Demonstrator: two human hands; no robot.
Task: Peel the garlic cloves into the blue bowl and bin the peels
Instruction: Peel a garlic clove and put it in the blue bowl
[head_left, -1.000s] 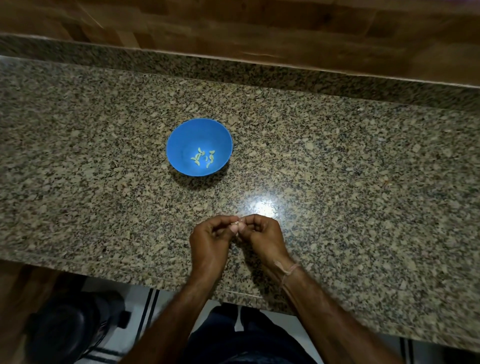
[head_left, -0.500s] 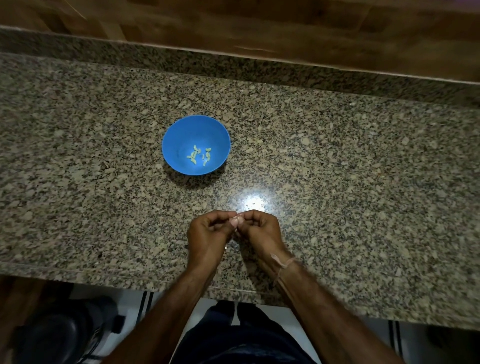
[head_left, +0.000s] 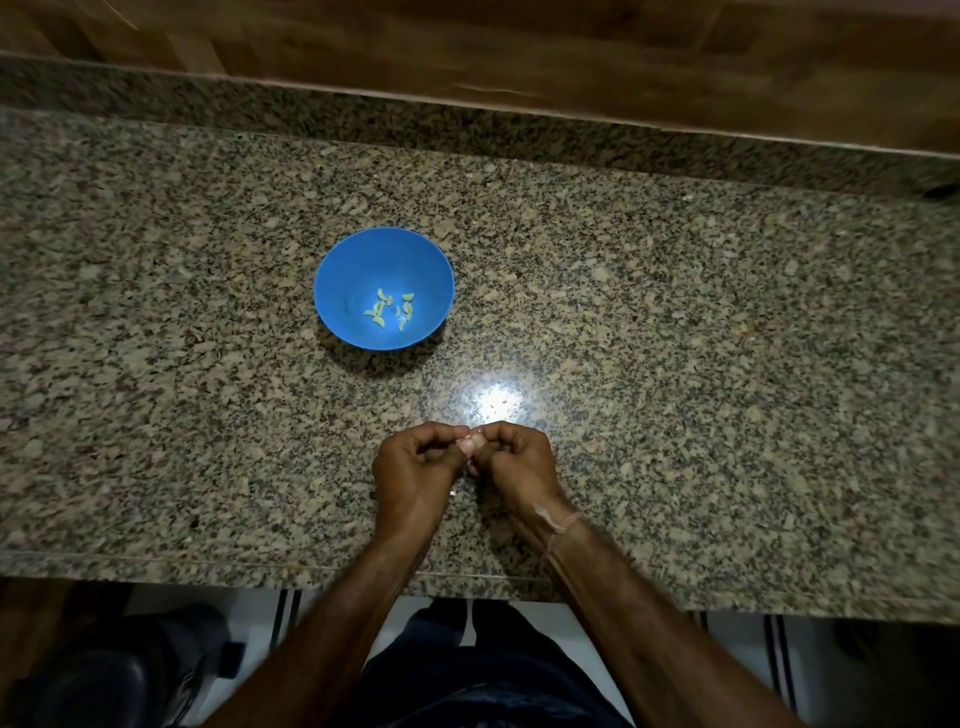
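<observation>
Our left hand (head_left: 415, 470) and right hand (head_left: 517, 462) meet fingertip to fingertip, both pinching a garlic clove (head_left: 469, 443) just over the counter (head_left: 675, 364), near the blue bowl (head_left: 337, 270) ahead. We should catch the skin with a thumbnail and peel it whole, keeping the scraps in hand.

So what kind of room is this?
Probably a kitchen: a speckled granite countertop, a blue bowl holding peeled garlic cloves, and a left hand and right hand pinching another clove.
</observation>
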